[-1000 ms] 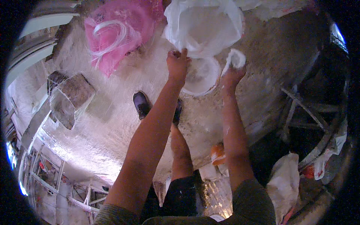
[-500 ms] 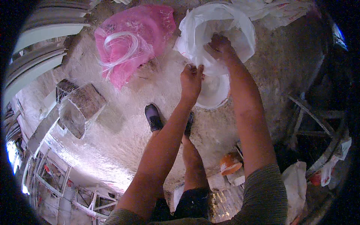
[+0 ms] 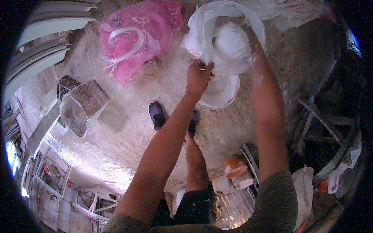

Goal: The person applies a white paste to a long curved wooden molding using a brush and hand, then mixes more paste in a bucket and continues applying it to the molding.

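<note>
A white plastic bag [image 3: 208, 27] stands with its mouth spread wide at the far side of the floor. My left hand [image 3: 199, 74] pinches the bag's near rim between thumb and fingers. Deep in the mouth, my right hand [image 3: 252, 40] is at the right side of a rounded white thing [image 3: 233, 40], which looks like a heap or bowl of white powder. Its fingers are dark and mostly hidden. White dust marks my right wrist. Just below the bag, a white round basin [image 3: 220, 93] sits on the floor, partly covered by the bag.
A pink sack [image 3: 163, 27] with a coil of white fibre strands [image 3: 136, 37] lies at the far left. A block-like box [image 3: 91, 95] is on the left. An orange bowl [image 3: 235, 167] rests near my legs; wooden frames [image 3: 326, 120] stand at right.
My right hand has shifted right inside the bag, and the rounded white thing now shows beside it. My left hand still holds the rim.
</note>
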`<state>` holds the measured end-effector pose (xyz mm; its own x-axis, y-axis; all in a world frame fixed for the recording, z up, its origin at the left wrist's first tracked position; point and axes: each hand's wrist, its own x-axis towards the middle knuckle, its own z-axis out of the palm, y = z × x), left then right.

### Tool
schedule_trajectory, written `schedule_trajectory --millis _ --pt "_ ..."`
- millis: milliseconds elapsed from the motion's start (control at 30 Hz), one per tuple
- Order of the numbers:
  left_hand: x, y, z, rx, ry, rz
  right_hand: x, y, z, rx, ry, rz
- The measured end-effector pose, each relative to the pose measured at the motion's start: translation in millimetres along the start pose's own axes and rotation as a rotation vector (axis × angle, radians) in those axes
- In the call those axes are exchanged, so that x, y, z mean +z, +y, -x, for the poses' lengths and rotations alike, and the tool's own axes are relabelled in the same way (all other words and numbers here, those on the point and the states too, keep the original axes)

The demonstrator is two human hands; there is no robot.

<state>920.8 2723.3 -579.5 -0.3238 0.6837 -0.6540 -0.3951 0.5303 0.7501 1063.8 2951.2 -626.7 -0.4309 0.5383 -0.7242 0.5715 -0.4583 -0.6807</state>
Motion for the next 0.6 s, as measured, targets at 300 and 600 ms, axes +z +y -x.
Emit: schedule_trajectory --millis 300,600 --pt "-29 -27 -29 0.080 -0.033 -0.166 -18 4 77 -0.013 0.017 0.082" --pt "-29 -19 -29 0.077 -0.096 -0.289 72 181 105 0.248 0.102 -0.230"
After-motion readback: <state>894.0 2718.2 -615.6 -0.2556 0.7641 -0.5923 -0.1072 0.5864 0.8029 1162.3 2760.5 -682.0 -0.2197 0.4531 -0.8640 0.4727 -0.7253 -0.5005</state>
